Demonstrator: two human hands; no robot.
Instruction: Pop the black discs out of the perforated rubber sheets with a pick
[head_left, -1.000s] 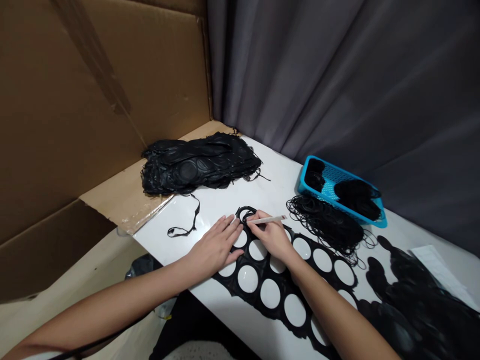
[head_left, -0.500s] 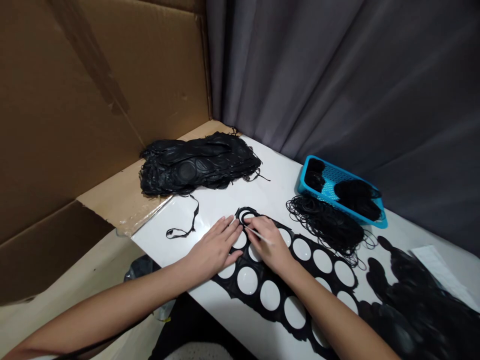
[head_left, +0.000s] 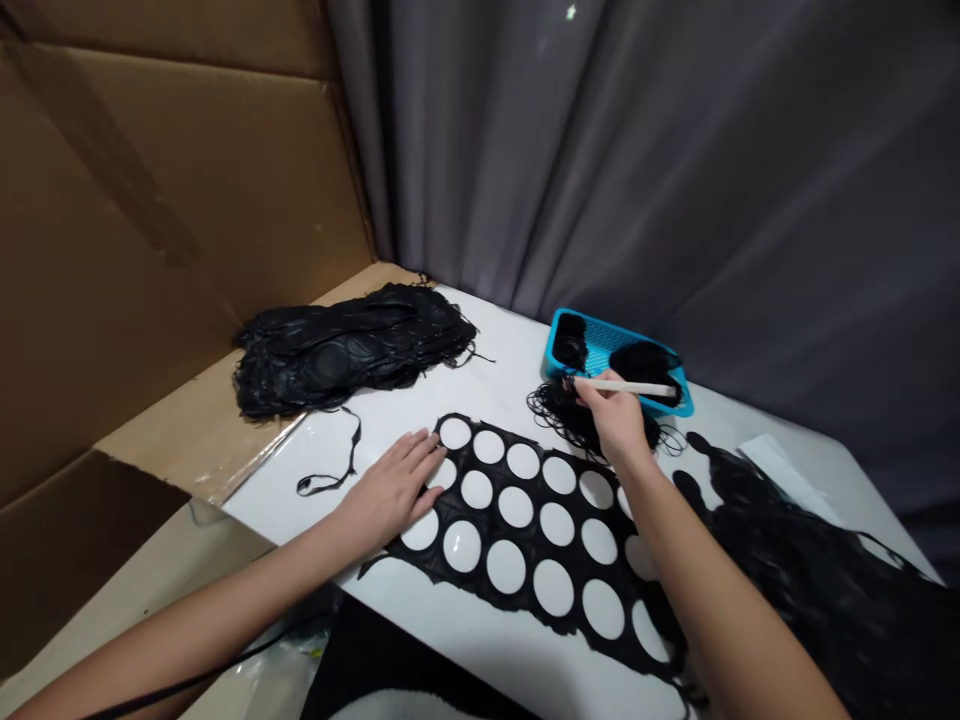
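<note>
A black rubber sheet (head_left: 534,490) with rows of round holes lies flat on the white table. My left hand (head_left: 394,490) rests open, fingers spread, on the sheet's left end. My right hand (head_left: 616,415) is closed around a slim white stick-like tool (head_left: 634,387), over the pile of thin black rubber rings (head_left: 559,415) beside the blue basket. Something dark shows at its fingertips, too small to make out. The blue basket (head_left: 551,355) holds bunches of black rings (head_left: 645,360).
A thick stack of black rubber sheets (head_left: 352,350) lies at the back left, near a cardboard wall (head_left: 187,180). Dark rubber pieces (head_left: 810,560) and a white paper (head_left: 787,475) lie at right. A black rubber strip (head_left: 349,455) curls at left. A grey curtain (head_left: 600,180) hangs behind.
My right hand has moved from the sheet's left end to the ring pile by the basket. The ring seen in the sheet's corner hole is gone from there. My left hand stays on the sheet.
</note>
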